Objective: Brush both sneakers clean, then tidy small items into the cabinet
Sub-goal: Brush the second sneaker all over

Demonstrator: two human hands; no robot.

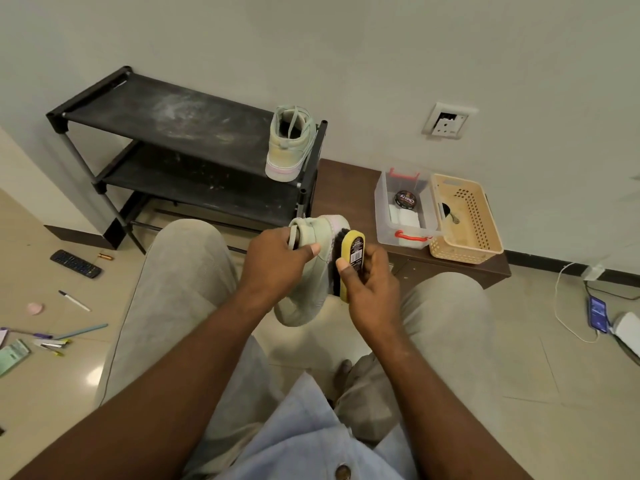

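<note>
My left hand grips a pale green sneaker by its collar, toe pointing down between my knees. My right hand holds a yellow shoe brush with black bristles pressed against the sneaker's right side. The second pale green sneaker stands heel toward me on the top shelf of a black shoe rack. Small items lie scattered on the floor at left: a remote, a pen, a battery, a pink round thing and more pens.
A low brown cabinet by the wall carries a clear box with a polish tin and a beige basket. A phone on a white cable lies on the floor at right. A wall socket is above.
</note>
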